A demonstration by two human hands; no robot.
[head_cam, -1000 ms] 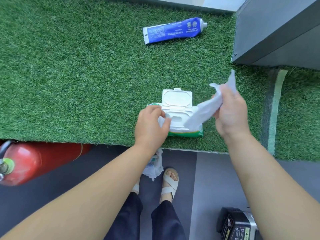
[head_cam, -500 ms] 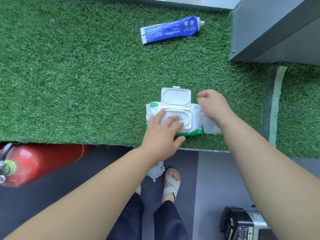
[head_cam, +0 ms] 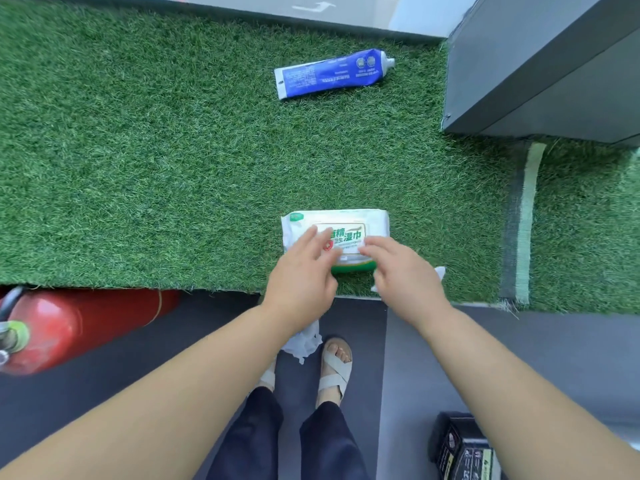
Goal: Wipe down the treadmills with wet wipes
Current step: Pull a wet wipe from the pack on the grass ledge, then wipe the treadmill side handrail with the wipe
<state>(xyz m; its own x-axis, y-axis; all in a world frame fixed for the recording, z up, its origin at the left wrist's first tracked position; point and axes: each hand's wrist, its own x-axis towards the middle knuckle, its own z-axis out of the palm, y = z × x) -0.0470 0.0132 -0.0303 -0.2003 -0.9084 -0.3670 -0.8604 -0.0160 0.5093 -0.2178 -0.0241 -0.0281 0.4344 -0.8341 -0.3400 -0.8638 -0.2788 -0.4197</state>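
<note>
Lower left of the frame, a red fire extinguisher (head_cam: 69, 327) lies on the dark floor at the edge of the green turf (head_cam: 138, 150). Top centre, a blue tube (head_cam: 332, 72) rests on the turf. In the middle sits the wet wipes pack (head_cam: 337, 220), lid down; the left hand (head_cam: 301, 282) lies wide, fingers straight on it. The right hand (head_cam: 405, 275) reaches its fingers onto the lid, a white wipe (head_cam: 439, 273) showing beneath it; whether it grips that wipe I cannot tell
</note>
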